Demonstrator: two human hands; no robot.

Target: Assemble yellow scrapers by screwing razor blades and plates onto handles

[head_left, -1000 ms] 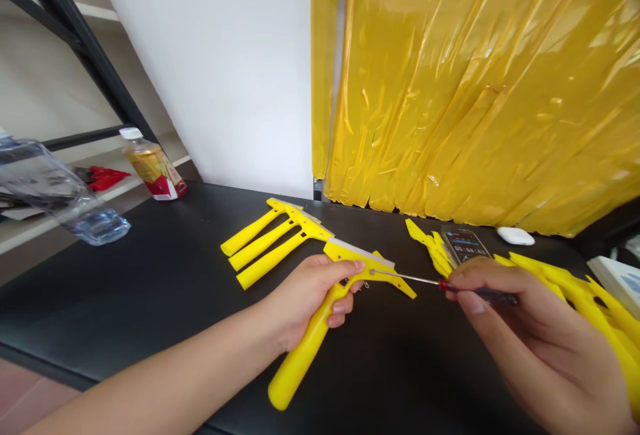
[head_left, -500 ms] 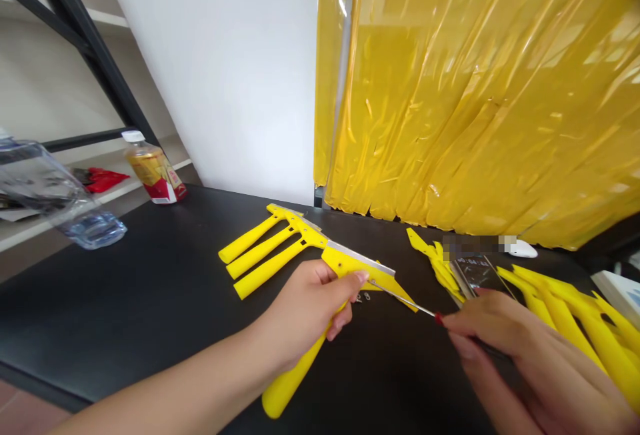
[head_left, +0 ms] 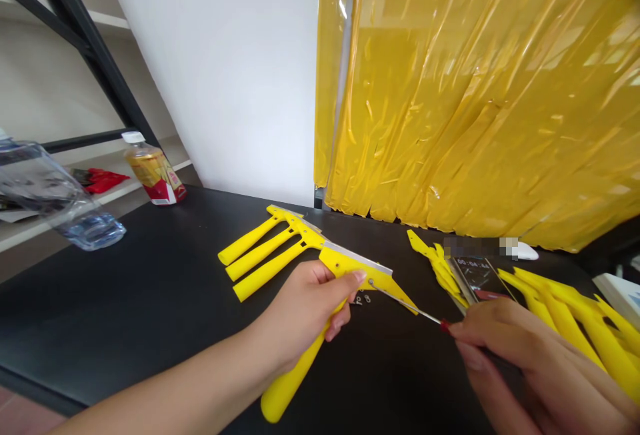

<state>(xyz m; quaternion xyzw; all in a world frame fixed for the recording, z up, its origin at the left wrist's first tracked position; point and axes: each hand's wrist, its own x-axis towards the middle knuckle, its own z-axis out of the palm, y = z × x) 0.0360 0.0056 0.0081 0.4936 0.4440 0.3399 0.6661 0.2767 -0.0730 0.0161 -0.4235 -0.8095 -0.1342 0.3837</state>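
On the far left of the black tabletop [head_left: 150,275], I see a clear plastic bottle [head_left: 95,228] and a drink bottle with a white cap [head_left: 157,171]; three yellow-handled scrapers [head_left: 270,268] lie side by side near the middle; to the right are flat yellow pieces [head_left: 437,268], a phone [head_left: 475,275] showing a timer and a heap of yellow handles [head_left: 587,335]; yellow plastic film [head_left: 450,121] hangs beyond them. The right hand overlaps the phone's near end; small metal bits [head_left: 367,299] lie just beyond the left fingers.

The yellow scraper [head_left: 295,381] being worked on is at near centre, handle slanting toward the near left; the left hand [head_left: 313,315] is closed around its neck, thumb flat on the head; the right hand [head_left: 530,348] pinches a slim screwdriver [head_left: 429,317], fingers curled over its handle, shaft pointing left, tip at a screw in the head.
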